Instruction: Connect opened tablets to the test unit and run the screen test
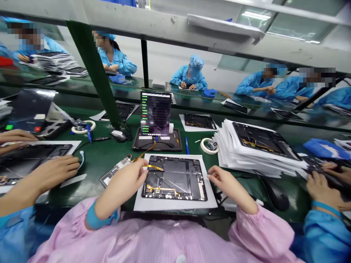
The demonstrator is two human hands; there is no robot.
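An opened tablet housing (175, 175), black with its inner parts showing, lies flat on a sheet of white paper (211, 204) in front of me. My left hand (126, 179) is at the housing's upper left corner, its fingers closed on an orange ribbon cable (153, 167) whose end reaches over the housing. Beside and partly under this hand lies a flat grey module (109, 174). At the right edge of the paper, my right hand (223, 180) holds nothing, with fingers bent and apart. Behind the housing stands a lit tablet screen (155, 113) showing rows of green and red marks.
A tall stack of housings and paper (238, 153) rises at right, beside a tape roll (210, 145), blue pen (187, 145) and black mouse (274, 193). Co-workers' hands (55, 171) work close on my left, another's (325, 190) on my right. A green post (95, 73) stands behind.
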